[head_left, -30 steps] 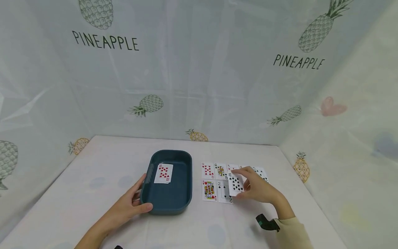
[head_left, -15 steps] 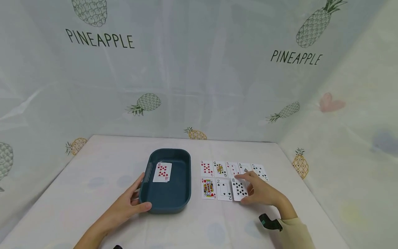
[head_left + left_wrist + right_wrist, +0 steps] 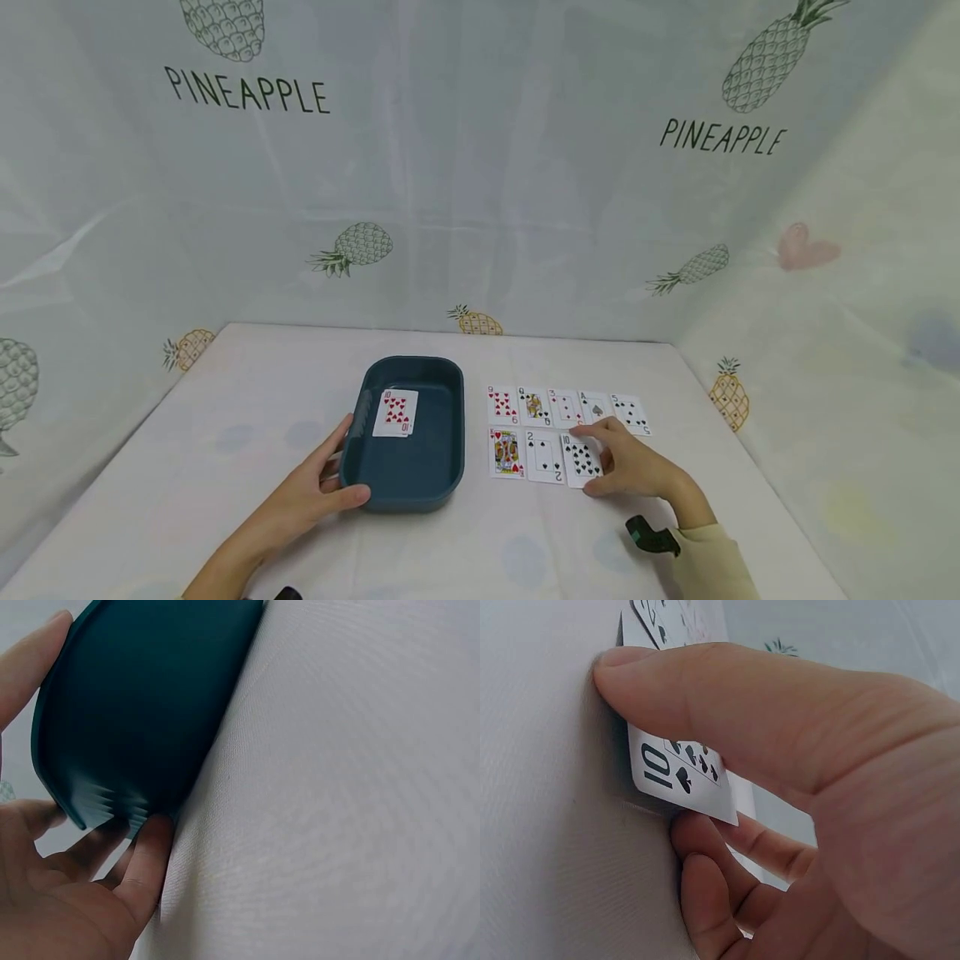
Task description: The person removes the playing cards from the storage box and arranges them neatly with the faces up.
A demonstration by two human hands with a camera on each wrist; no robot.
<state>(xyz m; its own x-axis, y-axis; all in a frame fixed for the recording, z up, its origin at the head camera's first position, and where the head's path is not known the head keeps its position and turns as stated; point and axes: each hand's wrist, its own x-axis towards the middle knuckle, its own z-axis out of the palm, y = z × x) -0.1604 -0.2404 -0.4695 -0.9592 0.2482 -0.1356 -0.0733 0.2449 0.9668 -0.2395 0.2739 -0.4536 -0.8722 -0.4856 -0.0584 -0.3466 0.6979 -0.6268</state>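
My right hand (image 3: 630, 458) holds the ten of spades (image 3: 581, 460) with the thumb at its near edge and a fingertip at its far edge. In the right wrist view the card (image 3: 686, 787) stands slightly off the cloth at the corner nearest me. It lies at the right end of the front row, beside the two of spades (image 3: 545, 457) and the king of hearts (image 3: 507, 454). My left hand (image 3: 307, 492) grips the dark teal tray (image 3: 459, 442) at its near left side. The left wrist view has bent fingers against the tray wall (image 3: 142, 697).
Inside the tray, the ten of hearts (image 3: 395, 413) tops a small stack. Behind the front row lies a second row with the nine of hearts (image 3: 502, 406), a queen (image 3: 533, 407), a three of diamonds (image 3: 566, 407), the ace of spades (image 3: 596, 406) and a five (image 3: 631, 413).
My right hand has moved slightly right and toward me with the ten of spades, lowering it from over the two of spades to beside it. The left hand stays at the tray.
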